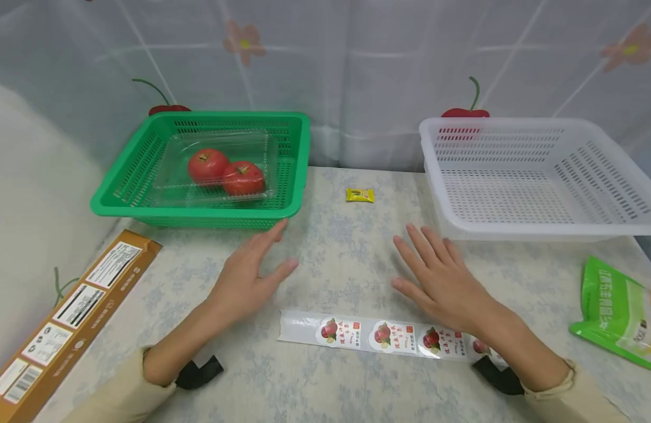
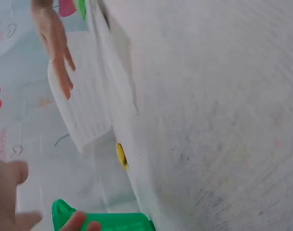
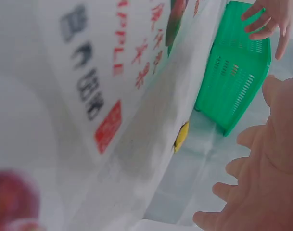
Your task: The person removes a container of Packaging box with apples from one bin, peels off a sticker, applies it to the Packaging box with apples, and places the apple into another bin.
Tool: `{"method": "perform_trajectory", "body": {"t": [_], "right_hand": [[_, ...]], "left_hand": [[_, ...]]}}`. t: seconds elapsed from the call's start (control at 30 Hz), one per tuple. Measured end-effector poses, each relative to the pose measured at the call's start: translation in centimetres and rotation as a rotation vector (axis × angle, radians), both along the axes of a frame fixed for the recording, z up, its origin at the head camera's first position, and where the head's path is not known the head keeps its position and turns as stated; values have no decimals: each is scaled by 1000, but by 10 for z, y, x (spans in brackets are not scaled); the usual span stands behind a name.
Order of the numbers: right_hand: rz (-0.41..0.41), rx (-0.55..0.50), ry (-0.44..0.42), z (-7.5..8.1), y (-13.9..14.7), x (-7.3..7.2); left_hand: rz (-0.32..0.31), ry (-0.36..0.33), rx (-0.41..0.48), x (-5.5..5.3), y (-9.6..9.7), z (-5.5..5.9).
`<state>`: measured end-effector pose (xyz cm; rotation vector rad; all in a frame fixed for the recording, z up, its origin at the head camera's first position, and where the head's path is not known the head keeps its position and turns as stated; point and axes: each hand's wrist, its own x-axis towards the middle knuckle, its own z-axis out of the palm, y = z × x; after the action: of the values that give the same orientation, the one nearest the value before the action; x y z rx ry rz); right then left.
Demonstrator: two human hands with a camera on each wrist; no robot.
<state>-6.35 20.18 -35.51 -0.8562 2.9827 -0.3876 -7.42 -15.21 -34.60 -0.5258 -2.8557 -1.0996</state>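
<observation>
Above the table, my left hand (image 1: 243, 282) hovers with its fingers straight and thumb spread, just in front of the green basket (image 1: 198, 212); it holds nothing. My right hand (image 1: 444, 285) is also spread and holds nothing, near the white basket's front left corner. Between and below the hands lies a strip of round apple stickers (image 1: 370, 336), its right part hidden under the right forearm. In the green basket sits a clear plastic box (image 1: 183, 147) with two round red fruits (image 1: 208, 166) that look like tomatoes.
The white basket (image 1: 542, 230) stands at the back right. A small yellow packet (image 1: 360, 195) lies between the baskets. A long brown box (image 1: 77, 317) lies along the left edge, and a green and yellow bag (image 1: 618, 317) at the right. A curtain hangs behind.
</observation>
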Motion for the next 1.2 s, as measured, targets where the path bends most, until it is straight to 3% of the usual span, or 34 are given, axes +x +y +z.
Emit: {"method": "perform_trajectory", "body": {"t": [0.1, 0.23, 0.33, 0.43, 0.5, 0.63, 0.73, 0.83, 1.03, 1.1, 1.2], "right_hand": [[12, -24, 6, 1, -3, 0], [27, -75, 7, 5, -8, -1], [42, -142, 0, 10, -15, -4], [59, -227, -1, 17, -25, -9], [68, -290, 6, 24, -35, -14], [92, -441, 36, 41, -63, -28], [114, -610, -12, 52, -87, -42], [96, -763, -162, 65, -110, -56], [-37, -1031, -608, 96, -158, -79], [-95, -1060, -677, 102, -175, -88], [-177, -1014, -716, 101, -201, -102]], "left_hand": [[150, -13, 275, -3, -5, 5], [406, -21, 568, -6, -14, 12], [569, -103, 737, -9, -23, 16], [648, -200, 870, -16, -30, 17], [664, -220, 911, -22, -33, 15], [699, -184, 912, -31, -35, 10], [727, -174, 897, -35, -37, 8], [729, -193, 908, -37, -38, 9], [735, -213, 875, -38, -39, 9], [738, -205, 865, -38, -39, 9], [741, -191, 856, -37, -42, 8]]}}
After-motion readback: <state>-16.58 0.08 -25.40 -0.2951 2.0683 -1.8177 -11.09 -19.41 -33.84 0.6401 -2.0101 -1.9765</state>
